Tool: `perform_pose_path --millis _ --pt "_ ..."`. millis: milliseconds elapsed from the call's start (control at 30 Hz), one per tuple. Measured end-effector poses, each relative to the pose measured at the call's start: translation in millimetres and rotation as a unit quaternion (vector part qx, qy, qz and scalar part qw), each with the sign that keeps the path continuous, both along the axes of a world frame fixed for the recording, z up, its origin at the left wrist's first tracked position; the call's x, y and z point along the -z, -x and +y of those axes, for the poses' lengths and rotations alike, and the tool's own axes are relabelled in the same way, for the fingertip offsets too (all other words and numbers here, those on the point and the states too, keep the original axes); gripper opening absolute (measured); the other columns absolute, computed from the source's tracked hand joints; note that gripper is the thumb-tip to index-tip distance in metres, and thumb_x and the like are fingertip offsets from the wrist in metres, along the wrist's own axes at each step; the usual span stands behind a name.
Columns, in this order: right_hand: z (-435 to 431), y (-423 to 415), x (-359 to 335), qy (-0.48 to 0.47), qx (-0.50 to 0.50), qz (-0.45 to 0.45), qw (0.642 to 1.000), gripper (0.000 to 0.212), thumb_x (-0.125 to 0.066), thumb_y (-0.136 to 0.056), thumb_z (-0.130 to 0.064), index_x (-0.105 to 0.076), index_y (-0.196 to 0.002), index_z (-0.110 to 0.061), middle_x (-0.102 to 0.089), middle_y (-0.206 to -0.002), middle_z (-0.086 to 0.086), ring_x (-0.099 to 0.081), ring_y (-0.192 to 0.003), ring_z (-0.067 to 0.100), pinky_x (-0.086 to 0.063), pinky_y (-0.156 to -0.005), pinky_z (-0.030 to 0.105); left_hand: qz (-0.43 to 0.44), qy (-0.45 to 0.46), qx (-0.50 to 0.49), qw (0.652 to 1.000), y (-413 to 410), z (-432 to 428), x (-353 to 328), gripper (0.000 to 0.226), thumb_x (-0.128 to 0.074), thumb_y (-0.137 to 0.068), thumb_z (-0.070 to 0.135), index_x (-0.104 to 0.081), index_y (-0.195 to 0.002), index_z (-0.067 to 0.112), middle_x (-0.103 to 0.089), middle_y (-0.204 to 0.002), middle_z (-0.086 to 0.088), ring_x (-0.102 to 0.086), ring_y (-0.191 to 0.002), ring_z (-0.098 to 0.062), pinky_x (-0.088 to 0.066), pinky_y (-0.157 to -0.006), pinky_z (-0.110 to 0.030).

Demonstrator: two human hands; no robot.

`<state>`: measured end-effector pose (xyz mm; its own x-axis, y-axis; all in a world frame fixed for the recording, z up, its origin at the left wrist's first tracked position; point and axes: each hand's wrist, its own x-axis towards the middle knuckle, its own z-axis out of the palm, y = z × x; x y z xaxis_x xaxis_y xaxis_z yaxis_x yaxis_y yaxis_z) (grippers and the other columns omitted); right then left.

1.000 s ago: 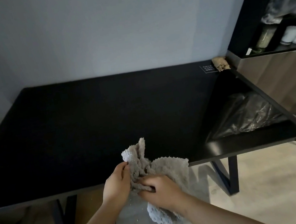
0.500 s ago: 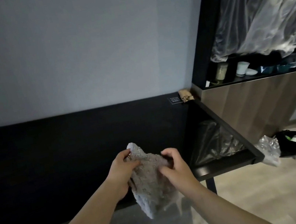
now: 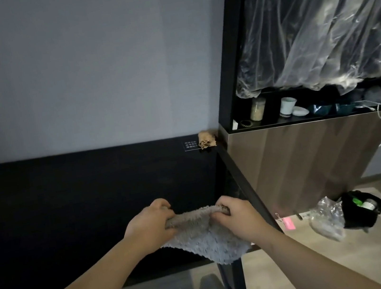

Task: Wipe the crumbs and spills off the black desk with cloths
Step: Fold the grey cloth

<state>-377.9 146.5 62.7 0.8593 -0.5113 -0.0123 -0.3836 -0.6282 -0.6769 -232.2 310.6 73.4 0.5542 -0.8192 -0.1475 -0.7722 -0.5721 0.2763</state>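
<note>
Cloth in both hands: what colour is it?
The cloth is plain grey, seen best in the head view.

Grey nubbly cloth (image 3: 207, 239), black desk (image 3: 68, 201), tan crumpled cloth (image 3: 206, 139)

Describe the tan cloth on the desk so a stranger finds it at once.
On the black desk, follow the back edge right to the corner by the wood-panelled cabinet. The tan cloth sits crumpled there, beside a white-printed label. Unlike the larger grey cloth held up in front, it is brownish and lies loose.
</note>
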Motion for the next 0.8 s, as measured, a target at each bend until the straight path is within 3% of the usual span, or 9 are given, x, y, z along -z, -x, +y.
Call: perform_pose_path --millis 67,133,233,300,400,467,567,667,800 --pt "-16 1 -2 -0.012 0.045 -0.033 0.998 0.02 -0.063 -0.086 -0.036 -0.05 -0.082 -0.021 -0.055 -0.07 -0.004 -0.051 -0.063 0.01 -0.04 -0.059 0.028 -0.065 0.001 -0.054 0.996 2 -17 2 0.036 -0.046 -0.091 0.048 -0.056 -0.121 0.033 -0.041 -0.135 0.013 -0.034 -0.126 -0.014 -0.035 -0.1 -0.029" --pt "-28 -2 -3 -0.036 0.1 -0.055 0.993 0.026 -0.064 -0.085 -0.037 -0.047 -0.084 -0.018 -0.052 -0.07 -0.003 -0.047 -0.06 0.011 -0.037 -0.056 0.028 -0.063 0.017 -0.088 0.994 3 -39 3 0.025 -0.043 -0.093 0.044 -0.061 -0.097 0.027 -0.056 -0.114 0.009 -0.043 -0.121 -0.015 -0.039 -0.095 -0.03" --pt "-45 -18 -3 -0.099 0.171 -0.1 0.975 0.027 -0.06 -0.088 -0.033 -0.042 -0.08 -0.016 -0.049 -0.069 -0.003 -0.044 -0.057 0.01 -0.037 -0.054 0.024 0.163 0.124 -0.19 0.96 2 -80 5 0.024 -0.043 -0.094 0.032 -0.058 -0.083 0.016 -0.062 -0.087 -0.001 -0.062 -0.084 -0.018 -0.051 -0.072 -0.032" --pt "-55 -35 -4 -0.13 0.171 -0.127 0.968 0.026 -0.06 -0.089 -0.028 -0.041 -0.077 -0.015 -0.048 -0.069 -0.004 -0.043 -0.058 0.007 -0.036 -0.051 0.015 0.333 0.191 -0.274 0.882 -4 -109 7 0.024 -0.045 -0.094 0.031 -0.061 -0.098 0.014 -0.066 -0.095 -0.007 -0.064 -0.086 -0.021 -0.054 -0.081 -0.036" --pt "-70 -69 -9 -0.202 0.09 -0.12 0.968 0.01 -0.057 -0.092 -0.025 -0.055 -0.086 -0.017 -0.057 -0.08 -0.006 -0.053 -0.071 0.001 -0.04 -0.057 0.006 0.631 0.268 -0.286 0.67 -20 -147 8 0.036 -0.044 -0.096 0.04 -0.063 -0.111 0.013 -0.068 -0.109 -0.014 -0.064 -0.103 -0.03 -0.047 -0.096 -0.048" --pt "-82 -93 -11 -0.28 0.045 -0.096 0.954 0.016 -0.05 -0.095 -0.02 -0.064 -0.103 -0.019 -0.064 -0.095 -0.004 -0.06 -0.087 0.003 -0.047 -0.07 0.011 0.688 0.292 -0.264 0.61 -41 -169 10 0.043 -0.045 -0.094 0.047 -0.062 -0.114 0.014 -0.065 -0.115 -0.016 -0.059 -0.111 -0.031 -0.042 -0.101 -0.051" --pt "-106 -122 -11 -0.389 0.012 -0.07 0.918 0.033 -0.042 -0.094 -0.004 -0.067 -0.111 -0.019 -0.069 -0.096 -0.005 -0.064 -0.091 0.004 -0.05 -0.075 0.015 0.634 0.323 -0.328 0.622 -74 -199 15 0.042 -0.048 -0.094 0.044 -0.057 -0.116 0.009 -0.064 -0.111 -0.018 -0.063 -0.102 -0.034 -0.047 -0.095 -0.051" --pt "-129 -146 -10 -0.396 -0.013 -0.06 0.916 0.032 -0.046 -0.09 0.0 -0.071 -0.103 -0.014 -0.069 -0.101 -0.009 -0.061 -0.095 -0.002 -0.047 -0.077 0.009 0.543 0.354 -0.398 0.649 -108 -223 20 0.026 -0.045 -0.097 0.028 -0.053 -0.112 0.008 -0.064 -0.103 -0.018 -0.064 -0.093 -0.034 -0.051 -0.088 -0.05" --pt "-161 -168 5 -0.331 0.022 -0.029 0.943 0.022 -0.052 -0.088 -0.009 -0.072 -0.096 -0.01 -0.067 -0.085 -0.005 -0.058 -0.074 0.001 -0.041 -0.06 0.006 0.355 0.335 -0.391 0.78 -143 -243 26 0.017 -0.042 -0.097 0.027 -0.05 -0.104 0.013 -0.06 -0.099 -0.009 -0.059 -0.086 -0.022 -0.051 -0.08 -0.04"
